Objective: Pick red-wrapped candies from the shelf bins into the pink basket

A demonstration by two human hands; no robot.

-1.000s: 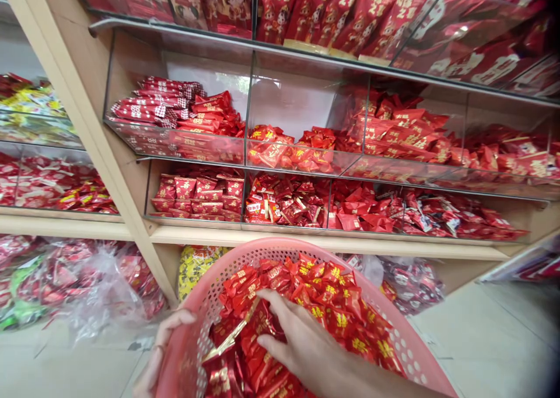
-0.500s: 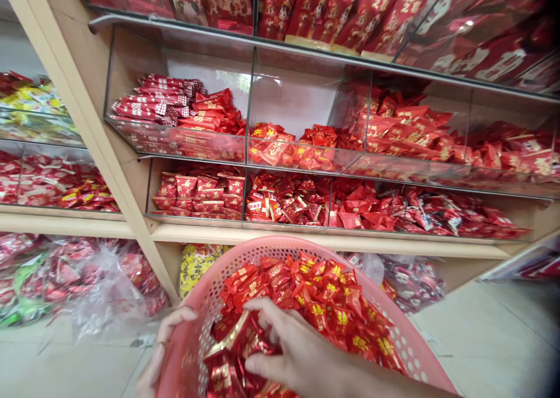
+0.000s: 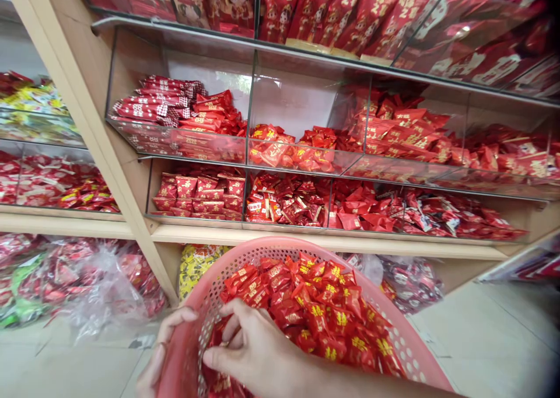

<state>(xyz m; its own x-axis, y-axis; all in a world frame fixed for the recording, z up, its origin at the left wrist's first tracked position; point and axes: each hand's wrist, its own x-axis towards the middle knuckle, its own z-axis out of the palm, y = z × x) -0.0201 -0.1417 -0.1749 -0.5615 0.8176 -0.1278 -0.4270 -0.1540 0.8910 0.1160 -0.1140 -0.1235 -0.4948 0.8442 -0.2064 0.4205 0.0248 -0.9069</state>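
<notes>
A pink perforated plastic basket [image 3: 177,351] fills the lower middle, heaped with red wrapped candies [image 3: 324,310], many with gold print. My left hand [image 3: 164,351] grips the basket's left rim, its fingers curled over the outside. Inside, by the left wall, my right hand [image 3: 249,342] reaches down with curled fingers and thumb closing over darker red wrapped candies [image 3: 219,380]. The hand covers most of those candies, so how many it grasps is hidden.
Behind the basket stands a wooden shelf unit [image 3: 306,240] with clear-fronted bins of red-wrapped sweets. Below it lie a yellow package [image 3: 199,264] and bagged sweets [image 3: 411,281]. Plastic bags [image 3: 105,287] rest on the tiled floor [image 3: 490,339] at left.
My right hand has moved left inside the basket toward its wall, and its fingers have curled in over the darker candies. My left hand stays on the rim.
</notes>
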